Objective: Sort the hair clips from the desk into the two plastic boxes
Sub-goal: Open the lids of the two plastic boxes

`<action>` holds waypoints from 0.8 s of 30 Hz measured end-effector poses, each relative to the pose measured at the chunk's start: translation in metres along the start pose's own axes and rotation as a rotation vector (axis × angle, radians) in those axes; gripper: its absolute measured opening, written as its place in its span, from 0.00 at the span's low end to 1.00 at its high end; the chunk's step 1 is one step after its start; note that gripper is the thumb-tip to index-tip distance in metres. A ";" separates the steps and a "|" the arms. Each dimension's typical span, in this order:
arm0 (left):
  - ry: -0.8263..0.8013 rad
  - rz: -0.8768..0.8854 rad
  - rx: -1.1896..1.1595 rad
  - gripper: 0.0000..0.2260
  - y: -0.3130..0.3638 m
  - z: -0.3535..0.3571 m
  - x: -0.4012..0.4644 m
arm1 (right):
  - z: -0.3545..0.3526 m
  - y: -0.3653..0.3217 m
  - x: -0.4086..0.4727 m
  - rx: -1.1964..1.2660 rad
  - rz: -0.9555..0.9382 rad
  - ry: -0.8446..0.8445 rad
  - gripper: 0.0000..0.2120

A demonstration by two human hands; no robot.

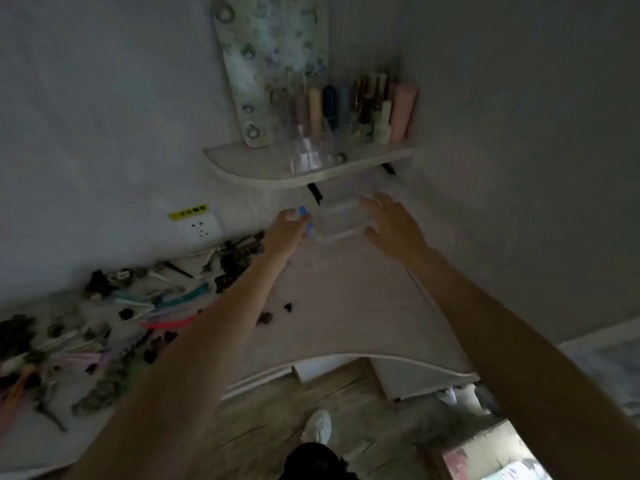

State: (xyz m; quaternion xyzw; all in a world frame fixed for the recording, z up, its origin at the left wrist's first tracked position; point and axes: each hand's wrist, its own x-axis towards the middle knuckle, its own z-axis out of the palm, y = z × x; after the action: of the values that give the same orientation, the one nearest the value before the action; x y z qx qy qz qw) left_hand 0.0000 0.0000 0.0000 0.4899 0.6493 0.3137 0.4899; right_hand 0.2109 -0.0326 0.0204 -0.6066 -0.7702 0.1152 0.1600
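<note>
Clear plastic makes up the box [341,220] that sits at the far end of the table [349,299], toward twelve o'clock from the person, just below a small wall shelf [304,166]. Both bare arms reach out to it. The left hand [285,230] is at the box's nine o'clock side with its fingers closed on something small and blue [303,211]; the picture is too blurred to tell whether this is a clip or part of the box. The right hand [393,221] is at the box's three o'clock side, its fingers spread and loosely curved toward the box wall, and I cannot tell whether they touch it. A second box cannot be made out apart from the first. The hair clips [104,327] lie in a long scatter across the table at about nine o'clock, dark claw clips mixed with long pink, teal and lilac ones, well apart from the box. A few small dark clips [273,313] lie alone nearer the table's middle. A white wall socket [200,227] sits above the far end of the heap.
</note>
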 end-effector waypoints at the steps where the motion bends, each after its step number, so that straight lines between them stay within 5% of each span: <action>1: -0.007 -0.021 -0.089 0.24 0.006 0.007 0.006 | 0.001 0.003 0.009 0.033 0.053 0.040 0.27; 5: -0.009 -0.093 -0.275 0.21 0.018 0.031 0.023 | 0.010 0.010 0.027 0.111 0.125 0.085 0.25; 12: 0.118 0.040 -0.260 0.04 0.026 0.046 0.017 | 0.013 0.002 0.023 0.174 0.164 0.301 0.15; 14: 0.131 0.087 -0.229 0.10 0.024 0.045 -0.001 | 0.008 -0.006 0.009 0.190 0.153 0.368 0.14; 18: 0.098 0.083 -0.341 0.06 0.002 0.043 -0.054 | -0.004 -0.025 -0.043 0.233 0.156 0.524 0.10; 24: -0.045 -0.023 -0.225 0.05 -0.066 0.029 -0.119 | 0.024 -0.017 -0.125 0.500 0.516 0.422 0.21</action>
State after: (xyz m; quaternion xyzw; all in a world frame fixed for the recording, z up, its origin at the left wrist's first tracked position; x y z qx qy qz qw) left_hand 0.0101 -0.1356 -0.0290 0.4313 0.6042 0.3680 0.5599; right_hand 0.2129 -0.1575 -0.0087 -0.7323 -0.4916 0.2083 0.4227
